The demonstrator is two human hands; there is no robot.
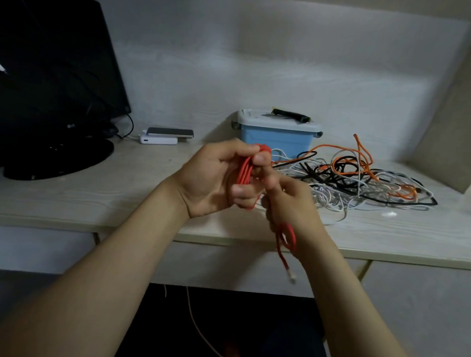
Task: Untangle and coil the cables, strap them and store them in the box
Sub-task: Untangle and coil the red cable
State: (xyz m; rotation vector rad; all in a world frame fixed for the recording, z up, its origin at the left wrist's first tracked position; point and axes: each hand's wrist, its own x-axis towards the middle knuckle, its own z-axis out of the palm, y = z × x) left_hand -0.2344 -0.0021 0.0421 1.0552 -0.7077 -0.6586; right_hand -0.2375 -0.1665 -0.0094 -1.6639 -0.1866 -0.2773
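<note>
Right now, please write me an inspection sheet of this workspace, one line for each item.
Surface: pale wood-grain desk, bare at front left.
Job's things: blue box at the back, lid closed; dark tool lying on lid.
Clutter: phone on white power bank; black monitor at left.
Hands: left hand grips red cable loops; right hand holds its tail, plug dangling.
Cables: tangled pile, white, black, orange, right of the hands.
Surroundings: pale wall; thin cord hanging under desk.

Dim, soft, wide-angle edge warping
</note>
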